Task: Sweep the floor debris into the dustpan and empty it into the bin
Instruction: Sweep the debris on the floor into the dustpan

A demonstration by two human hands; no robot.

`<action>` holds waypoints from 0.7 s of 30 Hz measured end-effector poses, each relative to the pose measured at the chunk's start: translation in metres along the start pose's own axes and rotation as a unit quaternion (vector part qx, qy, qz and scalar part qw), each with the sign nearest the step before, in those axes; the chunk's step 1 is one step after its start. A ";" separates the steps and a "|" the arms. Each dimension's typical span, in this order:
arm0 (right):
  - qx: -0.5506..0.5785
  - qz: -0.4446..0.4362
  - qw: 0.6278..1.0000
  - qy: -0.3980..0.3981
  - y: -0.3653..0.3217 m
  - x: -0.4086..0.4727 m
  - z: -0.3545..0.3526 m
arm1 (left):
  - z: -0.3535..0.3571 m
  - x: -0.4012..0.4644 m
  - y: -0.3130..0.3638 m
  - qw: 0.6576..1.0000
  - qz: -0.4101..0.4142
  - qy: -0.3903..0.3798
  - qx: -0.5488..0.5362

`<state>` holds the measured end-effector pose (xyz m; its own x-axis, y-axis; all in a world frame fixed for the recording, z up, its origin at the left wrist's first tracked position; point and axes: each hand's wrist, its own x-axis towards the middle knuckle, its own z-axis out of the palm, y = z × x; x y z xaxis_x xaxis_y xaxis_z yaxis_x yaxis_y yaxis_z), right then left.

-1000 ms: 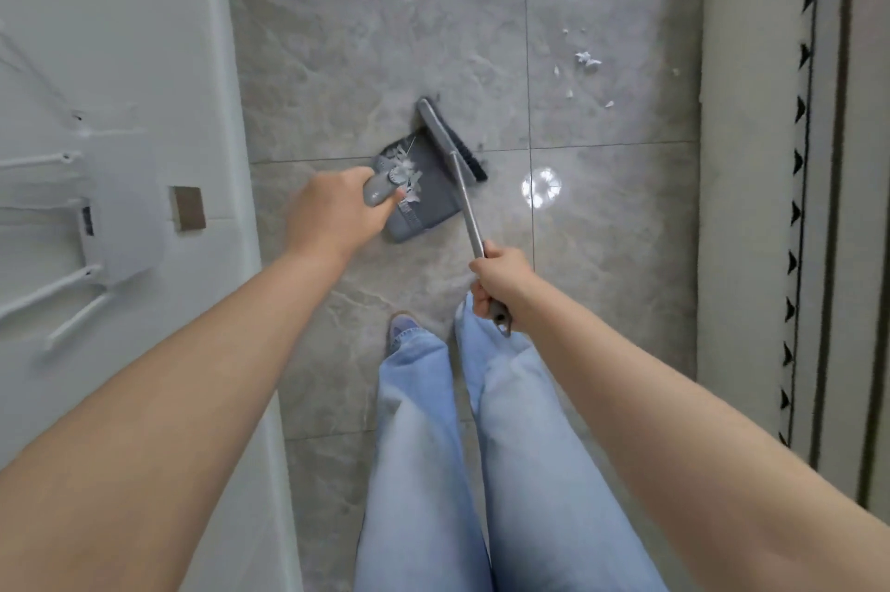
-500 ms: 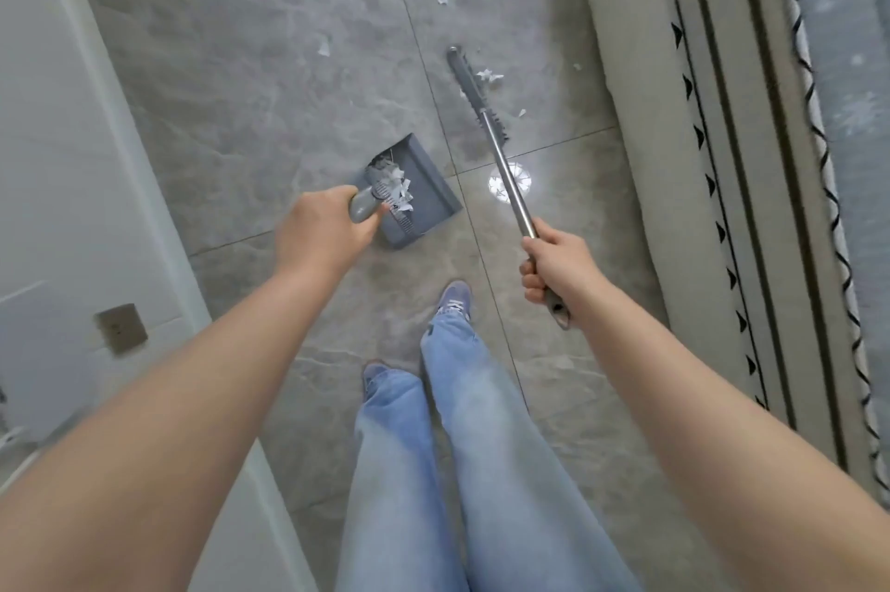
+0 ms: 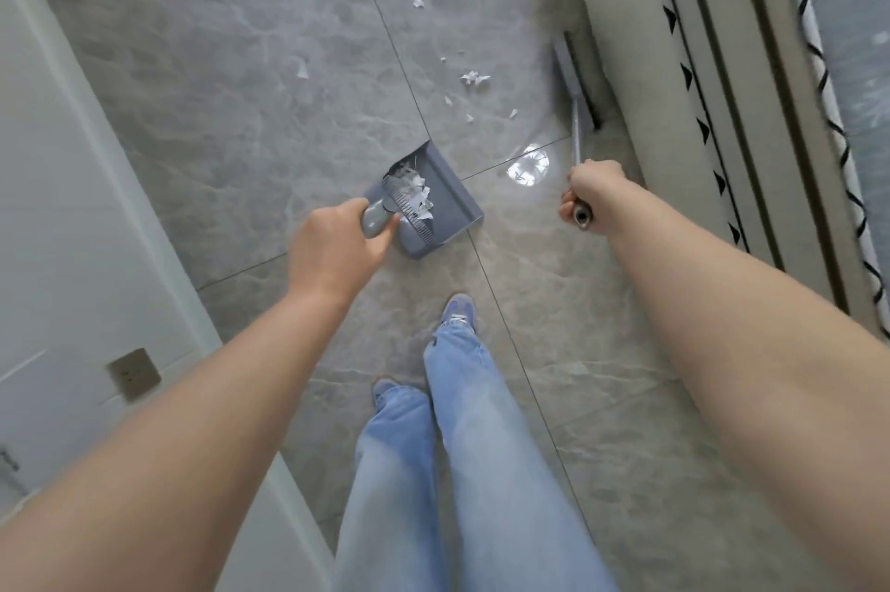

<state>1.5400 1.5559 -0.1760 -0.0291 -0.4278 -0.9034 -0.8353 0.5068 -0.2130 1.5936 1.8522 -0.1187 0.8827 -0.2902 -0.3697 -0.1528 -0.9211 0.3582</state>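
Note:
My left hand [image 3: 332, 249] grips the handle of a grey dustpan [image 3: 448, 201], which sits low over the tiled floor with white paper scraps [image 3: 412, 194] piled in it. My right hand [image 3: 590, 194] holds the metal handle of a grey broom [image 3: 573, 81]. The broom head lies far right, against the base of a beige rug edge. Loose white paper bits [image 3: 474, 78] are scattered on the floor between the dustpan and the broom head, and more scraps [image 3: 302, 71] lie farther left.
A white wall or door [image 3: 72, 215] with a brass socket plate [image 3: 132, 372] runs along the left. A beige patterned rug or curtain [image 3: 698, 85] borders the right. My legs in blue jeans and shoes [image 3: 460, 312] stand below the dustpan. A light glare [image 3: 530, 165] shines on the tile.
The broom has swung away from the dustpan to the right, up to the rug edge beyond the scattered scraps. The view has shifted rightward. The dustpan stays in my left hand.

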 end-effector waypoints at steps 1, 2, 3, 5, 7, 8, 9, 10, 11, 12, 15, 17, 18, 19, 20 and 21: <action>-0.030 -0.001 0.999 -0.011 0.013 -0.007 0.008 | 0.001 0.000 0.001 1.000 0.004 0.003 0.006; -0.064 -0.011 0.998 -0.023 0.031 -0.015 0.020 | 0.000 -0.001 0.002 1.000 0.002 0.003 0.012; -0.095 -0.027 0.995 -0.030 0.052 -0.026 0.031 | 0.000 -0.001 0.003 1.000 -0.001 0.003 0.016; -0.138 -0.057 0.987 -0.057 0.097 -0.051 0.047 | -0.002 -0.001 0.007 1.000 -0.008 -0.004 0.019; -0.150 -0.064 0.983 -0.086 0.137 -0.079 0.058 | -0.003 -0.001 0.008 1.000 -0.013 -0.011 0.023; -0.144 -0.053 0.983 -0.099 0.153 -0.091 0.062 | -0.003 -0.001 0.007 1.000 -0.015 -0.012 0.023; -0.130 -0.037 0.984 -0.114 0.169 -0.103 0.065 | -0.003 -0.001 0.007 1.000 -0.018 -0.012 0.023; -0.113 -0.017 0.985 -0.126 0.182 -0.114 0.066 | -0.004 -0.002 0.007 1.000 -0.019 -0.013 0.021; -0.096 -0.002 0.985 -0.140 0.192 -0.125 0.065 | -0.004 -0.003 0.007 0.999 -0.020 -0.015 0.020; -0.084 0.002 0.985 -0.152 0.201 -0.133 0.062 | -0.004 -0.003 0.007 0.999 -0.021 -0.017 0.020; -0.063 -0.027 0.984 -0.165 0.212 -0.145 0.050 | -0.006 -0.001 0.008 0.999 -0.024 -0.028 0.021; -0.064 -0.049 0.986 -0.148 0.211 -0.146 0.045 | -0.010 -0.001 0.007 0.999 -0.025 -0.029 0.020; -0.062 -0.052 0.987 -0.141 0.209 -0.145 0.042 | -0.013 -0.002 0.005 0.999 -0.031 -0.033 0.018; -0.053 -0.049 0.989 -0.130 0.206 -0.142 0.041 | -0.015 -0.002 0.004 0.998 -0.037 -0.039 0.019; -0.047 -0.051 0.990 -0.121 0.201 -0.139 0.041 | -0.019 -0.001 0.003 0.998 -0.043 -0.045 0.020; -0.048 -0.052 0.991 -0.116 0.195 -0.136 0.041 | -0.021 -0.001 0.000 0.997 -0.049 -0.053 0.021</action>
<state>1.4041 1.7435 -0.1100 0.1774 -0.2857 -0.9418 -0.8761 0.3901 -0.2833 1.6024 1.8579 -0.1004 0.8431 -0.2210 -0.4902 -0.0879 -0.9560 0.2797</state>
